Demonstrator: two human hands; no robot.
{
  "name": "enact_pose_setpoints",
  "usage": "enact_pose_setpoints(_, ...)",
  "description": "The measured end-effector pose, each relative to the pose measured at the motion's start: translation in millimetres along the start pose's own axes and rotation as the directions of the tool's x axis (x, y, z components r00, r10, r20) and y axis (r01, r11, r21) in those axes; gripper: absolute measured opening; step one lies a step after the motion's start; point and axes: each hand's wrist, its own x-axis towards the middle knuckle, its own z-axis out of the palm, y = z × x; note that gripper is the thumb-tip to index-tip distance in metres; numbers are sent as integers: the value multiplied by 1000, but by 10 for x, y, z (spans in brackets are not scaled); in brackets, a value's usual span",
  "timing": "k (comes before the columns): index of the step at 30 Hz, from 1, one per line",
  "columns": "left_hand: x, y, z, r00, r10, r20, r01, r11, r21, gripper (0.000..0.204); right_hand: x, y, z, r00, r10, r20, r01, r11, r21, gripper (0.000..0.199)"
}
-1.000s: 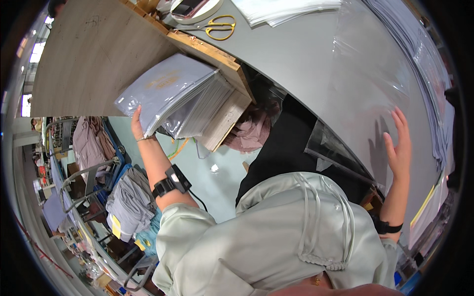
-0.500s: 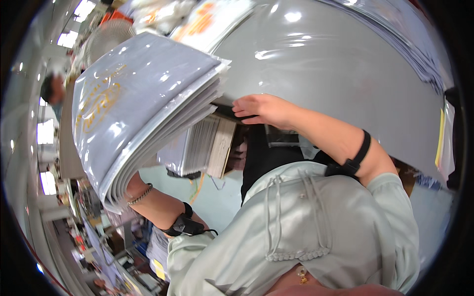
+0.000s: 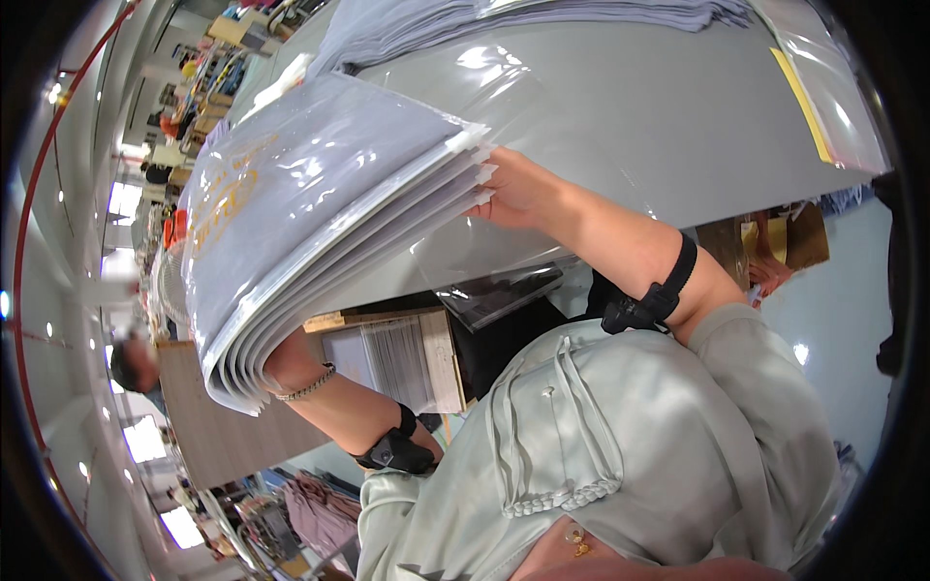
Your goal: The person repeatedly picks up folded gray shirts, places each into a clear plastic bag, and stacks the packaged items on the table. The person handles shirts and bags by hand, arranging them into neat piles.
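A thick stack of folded lilac-grey garments in clear plastic bags [image 3: 320, 184] is held up over the near left part of the table, its layers bowing down at the near end. Gold lettering marks the top bag. My left hand [image 3: 291, 356] bears the stack from beneath at its near left end; the bags hide its fingers. At the stack's right edge, my right hand [image 3: 518, 189] grips the bag ends, with its fingertips partly covered by them.
More lilac garments [image 3: 542, 21] lie along the far side of the grey table [image 3: 659, 116]. Clear bags with a yellow strip [image 3: 802, 105] rest at the right. Below the table edge, a wooden box [image 3: 441, 358] holds several bagged items. A person [image 3: 136, 363] is at the left.
My right hand, open and apart from the stack before, has come onto its right edge. The stack is still on my left hand, and the view has turned toward the table.
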Motion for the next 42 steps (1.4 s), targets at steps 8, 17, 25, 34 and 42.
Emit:
enact_pose_setpoints(8, 75, -350, 31, 968, -197, 155, 219, 966, -137, 41, -319, -499, -189, 998, -53, -36, 52, 998, -22, 37)
enact_pose_setpoints(17, 12, -927, -638, 919, -354, -172, 393, 845, 362, 52, -627, -946, -769, 976, -161, -146, 86, 902, -422, 45)
enact_pose_setpoints(25, -20, -1487, -1215, 711, -563, -421, 701, 512, 497, 37, -430, -709, -1490, 819, -29, -573, -323, 802, -503, 35)
enact_pose_setpoints(34, -80, -1441, -1190, 730, -551, -406, 673, 474, 567, 35, -415, -835, -1510, 851, 59, -521, -391, 734, -556, 35)
enact_pose_setpoints(42, -236, -1090, -1375, 938, -168, -302, 270, -192, 944, 23, -379, -844, -1368, 854, 53, -517, -452, 566, -689, 37)
